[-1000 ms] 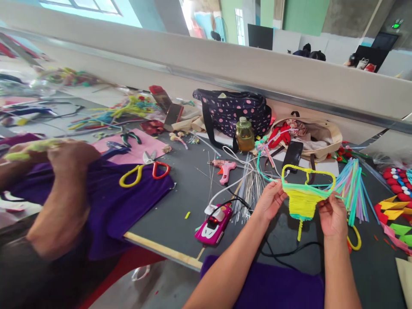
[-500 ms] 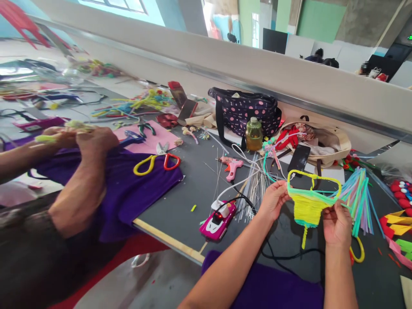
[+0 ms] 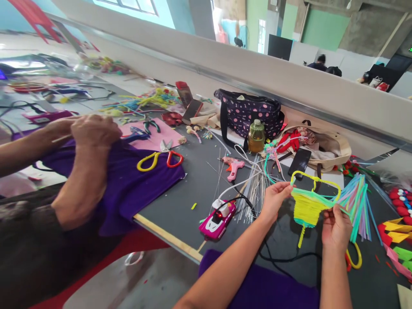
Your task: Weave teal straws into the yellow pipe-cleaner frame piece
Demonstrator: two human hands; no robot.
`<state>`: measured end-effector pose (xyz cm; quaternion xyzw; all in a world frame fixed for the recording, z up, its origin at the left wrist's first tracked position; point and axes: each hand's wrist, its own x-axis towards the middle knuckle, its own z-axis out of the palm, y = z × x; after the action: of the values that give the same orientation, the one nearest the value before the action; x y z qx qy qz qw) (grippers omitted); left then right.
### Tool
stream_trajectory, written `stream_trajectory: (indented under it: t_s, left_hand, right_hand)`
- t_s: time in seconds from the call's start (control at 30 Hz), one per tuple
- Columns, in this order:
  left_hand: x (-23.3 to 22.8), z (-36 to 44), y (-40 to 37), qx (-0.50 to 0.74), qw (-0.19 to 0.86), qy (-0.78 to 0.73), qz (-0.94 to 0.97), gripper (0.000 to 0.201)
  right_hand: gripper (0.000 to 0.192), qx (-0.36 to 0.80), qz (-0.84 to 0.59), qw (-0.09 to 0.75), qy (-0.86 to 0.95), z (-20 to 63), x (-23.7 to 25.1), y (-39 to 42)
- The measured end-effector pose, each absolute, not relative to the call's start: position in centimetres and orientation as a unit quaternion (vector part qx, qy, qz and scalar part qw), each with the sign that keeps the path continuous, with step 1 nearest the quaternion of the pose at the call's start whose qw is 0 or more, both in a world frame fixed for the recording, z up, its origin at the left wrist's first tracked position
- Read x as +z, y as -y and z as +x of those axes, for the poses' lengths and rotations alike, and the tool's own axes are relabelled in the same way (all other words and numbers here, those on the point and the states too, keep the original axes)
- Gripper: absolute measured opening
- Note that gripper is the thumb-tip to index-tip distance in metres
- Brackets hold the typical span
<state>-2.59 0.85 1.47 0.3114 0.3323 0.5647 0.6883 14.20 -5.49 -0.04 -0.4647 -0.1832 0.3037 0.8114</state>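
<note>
Honestly, a fair amount around your hands is covered: the scissors [image 3: 356, 256] beside your right hand [image 3: 336, 225] show little more than their handles, the rest lying behind your wrist and fingers. Your left hand [image 3: 275, 198] covers the near ends of some thin wires [image 3: 249, 193], and your forearm crosses the black cable [image 3: 283, 259], so you can't follow its whole run. At the right edge, the red, white and blue beaded item [image 3: 401, 201] is cut off, and the purple cloth [image 3: 267, 285] below your arms leaves the bottom of the view. Over to the left, the co-worker's hands [image 3: 95, 128] are bunched together, and what they hold is hard to make out. As for the yellow piece [image 3: 307, 208], you have it raised in front of you above the dark table [image 3: 180, 214], strung between both hands: your left thumb and fingers pinch its upper left corner, while your right ones are closed at its upper right, though whether they take the green strand [image 3: 313, 194] alone or the edge too, you can't tell. Its body is wound in close crosswise rows, broad above and narrower below, with a green band along the bottom and a twisted yellow stem slanting down from it. Above, a rounded yellow loop stands open, with a small hooked bit at its middle.
</note>
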Motion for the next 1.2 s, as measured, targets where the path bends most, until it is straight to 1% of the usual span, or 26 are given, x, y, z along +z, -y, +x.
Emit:
stream_trajectory:
  t_s: [0.17, 0.53, 0.77, 1.0, 1.2]
  left_hand:
    - [1.4, -2.9, -1.1, 0.564, 0.675, -0.336, 0.336, 0.032]
    - [0.3, -3.2, -1.6, 0.549, 0.728, -0.309, 0.271, 0.037]
    - [0.7, -3.2, -1.5, 0.569, 0.719, -0.319, 0.241, 0.036]
    - [1.0, -3.2, -1.4, 0.581, 0.696, -0.338, 0.252, 0.035]
    - [0.8, -3.3, -1.6, 0.554, 0.714, -0.338, 0.263, 0.034]
  right_hand:
    - [0.027, 0.3, -0.471, 0.809, 0.185, 13.9, 0.2, 5.6]
    - [0.027, 0.307, -0.476, 0.802, 0.192, 13.9, -0.2, 5.7]
    - [0.027, 0.308, -0.472, 0.804, 0.19, 13.9, -0.3, 5.6]
    - [0.025, 0.303, -0.475, 0.802, 0.196, 13.9, -0.5, 5.6]
    - [0.026, 0.296, -0.488, 0.799, 0.191, 14.0, -0.2, 5.7]
